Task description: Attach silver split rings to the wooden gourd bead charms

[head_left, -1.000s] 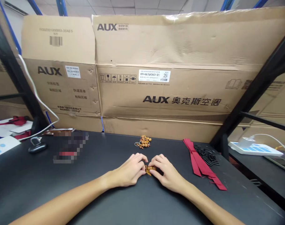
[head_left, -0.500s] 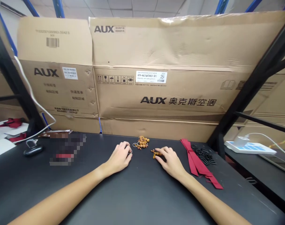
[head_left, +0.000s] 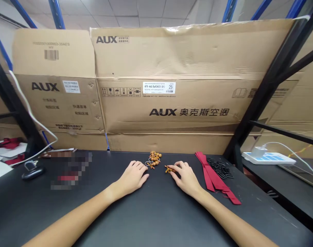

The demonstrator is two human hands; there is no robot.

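Note:
My left hand point(head_left: 132, 177) lies flat on the black table point(head_left: 151, 212), fingers stretched out, its fingertips just short of a small pile of wooden gourd-bead keyrings point(head_left: 153, 160). My right hand point(head_left: 185, 175) rests to the right of that pile, with its fingertips pressed on a single wooden gourd charm point(head_left: 169, 169) lying on the table. Both forearms stretch in from the near edge.
Red ribbons point(head_left: 214, 176) and a heap of black rings point(head_left: 219, 167) lie right of my right hand. Large AUX cardboard boxes point(head_left: 172, 99) wall off the back. A black shelf post point(head_left: 259, 92) slants at the right, a white power strip point(head_left: 268, 158) beyond it. A black clip point(head_left: 32, 170) sits far left.
My hands parted from the table's middle, where they held the charm together, and moved back toward the pile. The right hand carried the charm along; the left hand has flattened.

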